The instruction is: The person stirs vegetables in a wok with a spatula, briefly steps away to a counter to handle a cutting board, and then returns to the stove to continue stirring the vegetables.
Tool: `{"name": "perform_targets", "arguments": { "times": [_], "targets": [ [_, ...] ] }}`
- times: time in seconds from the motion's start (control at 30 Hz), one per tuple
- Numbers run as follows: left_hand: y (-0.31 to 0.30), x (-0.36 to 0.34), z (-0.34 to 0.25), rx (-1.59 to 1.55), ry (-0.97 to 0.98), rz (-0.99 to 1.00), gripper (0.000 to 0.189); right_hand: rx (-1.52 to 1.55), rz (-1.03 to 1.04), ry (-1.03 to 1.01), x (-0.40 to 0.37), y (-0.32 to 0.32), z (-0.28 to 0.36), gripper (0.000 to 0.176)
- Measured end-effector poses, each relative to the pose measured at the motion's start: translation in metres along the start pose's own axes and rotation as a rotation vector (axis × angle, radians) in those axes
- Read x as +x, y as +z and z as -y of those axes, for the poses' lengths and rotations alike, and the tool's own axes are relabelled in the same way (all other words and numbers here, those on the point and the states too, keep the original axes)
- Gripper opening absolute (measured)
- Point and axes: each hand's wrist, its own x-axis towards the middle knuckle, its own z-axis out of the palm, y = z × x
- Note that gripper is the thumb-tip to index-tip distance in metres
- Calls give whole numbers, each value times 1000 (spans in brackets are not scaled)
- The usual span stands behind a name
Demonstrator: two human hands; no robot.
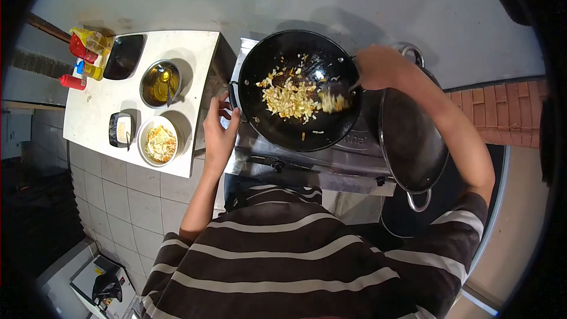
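Observation:
A black wok (301,136) sits on the steel gas stove (331,165). Chopped, pale yellow-brown food (289,97) lies in the middle of it. At the wok's left side, my left hand (220,133) has its thumb and fingers closed on the loop handle (234,95). My right hand (381,70) is over the wok's right rim, wrapped round a spatula (353,88). The spatula is mostly hidden by the hand and smeared by motion; its blade is down in the wok with some food on it.
On the left, a white table (88,106) holds a metal bowl of oil (159,97), a bowl of shredded vegetables (159,152), a small black dish (113,133), a black tray (115,68) and sauce bottles (74,81). A large dark pan (413,136) stands right of the wok.

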Motion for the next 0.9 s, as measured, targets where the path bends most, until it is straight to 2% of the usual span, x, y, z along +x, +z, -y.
{"name": "perform_targets", "arguments": {
  "times": [0.03, 0.1, 0.13, 0.2, 0.23, 0.27, 0.33, 0.37, 0.43, 0.57, 0.63, 0.67, 0.73, 0.77, 0.83, 0.9],
  "targets": [
    [0, 0, -2, -3, -18, 4, 42, 0, 7, -1, 8, 3, 2, 17],
    [1, -1, -4, 4, -17, 0, 42, 305, 506, 205, 25, 12, 12, 19],
    [2, -1, -4, 14, -10, -9, 42, 294, 507, 200, 26, 22, 11, 19],
    [2, 0, -3, 0, -9, -27, 42, 719, 368, 103, 20, 53, 7, 26],
    [1, -1, -1, -9, -6, -26, 41, 740, 353, 112, 16, 70, 7, 33],
    [2, -1, 1, -5, 7, -36, 41, 738, 302, 219, -4, 60, 32, 37],
    [-1, -2, 2, 9, -2, -27, 42, 769, 90, -72, -15, 119, 23, 41],
    [0, -1, 2, 26, -7, -7, 43, 759, 85, -77, -19, 132, 30, 41],
    [0, -1, 1, 5, -7, -16, 43, 617, -121, 37, -25, 146, 48, 41],
    [1, -2, 0, -23, 11, -23, 42, 824, -7, 92, -22, 147, 60, 39],
    [0, -1, -1, -32, 5, -14, 42, 1619, 389, 326, -31, 147, 64, 37],
    [0, -1, -1, -27, 2, -19, 42, 1620, 391, 330, -40, 144, 65, 37],
    [0, -2, -2, -26, -8, -32, 42, 2130, 543, 343, -62, 134, 69, 41],
    [0, -3, -3, -17, -13, -29, 42, 2121, 549, 341, -71, 136, 70, 41],
    [-1, -2, -3, -7, -17, -37, 42, 2395, 527, 409, -90, 141, 72, 45],
    [1, -3, -1, 3, 2, -46, 42, 2427, 523, 363, -104, 144, 74, 45]
  ]
}}
